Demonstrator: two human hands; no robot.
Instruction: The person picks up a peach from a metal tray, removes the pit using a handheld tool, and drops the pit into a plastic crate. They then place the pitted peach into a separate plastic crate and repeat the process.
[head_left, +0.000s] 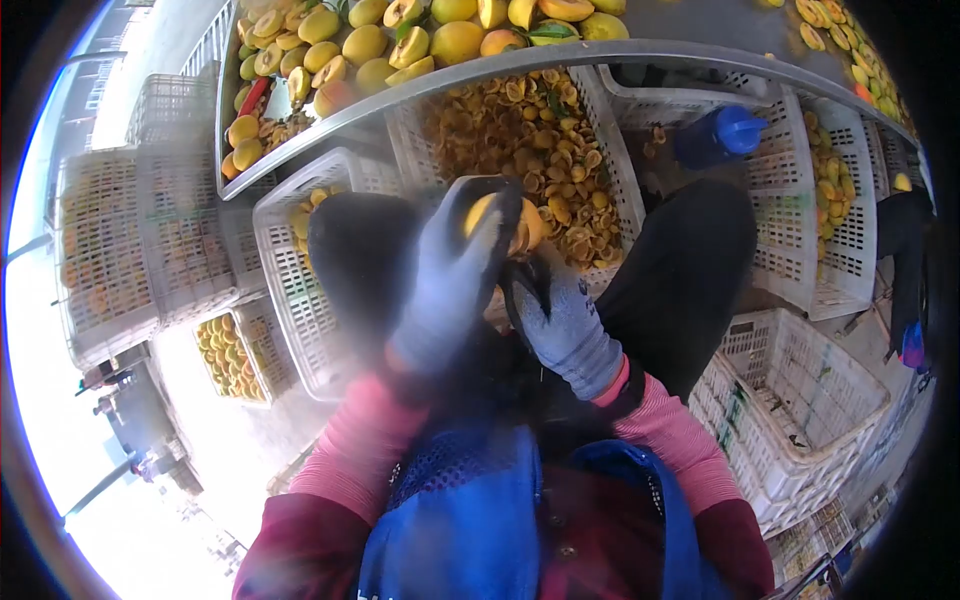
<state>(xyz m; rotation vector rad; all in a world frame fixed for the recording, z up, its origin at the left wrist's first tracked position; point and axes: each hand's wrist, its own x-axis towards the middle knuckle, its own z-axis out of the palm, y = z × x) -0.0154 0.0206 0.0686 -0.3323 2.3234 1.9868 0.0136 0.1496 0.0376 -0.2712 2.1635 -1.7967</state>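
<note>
My left hand (455, 250), in a grey glove with dark fingers, is wrapped round a yellow-orange fruit (527, 226) above my lap. Close against the fruit's lower right side is my right hand (558, 318), gloved the same way, its dark fingers curled together. What the right fingers hold, if anything, is hidden. Beneath and beyond both hands sits a white crate (622, 180) full of fruit peels and cut pieces (545, 150).
A metal-edged table (400, 97) with whole and halved fruits (455, 42) runs across the top. White crates stand at left (320, 340) and right (785, 210). A blue jug (712, 138) lies beyond my right knee. Another empty-looking crate (780, 455) is lower right.
</note>
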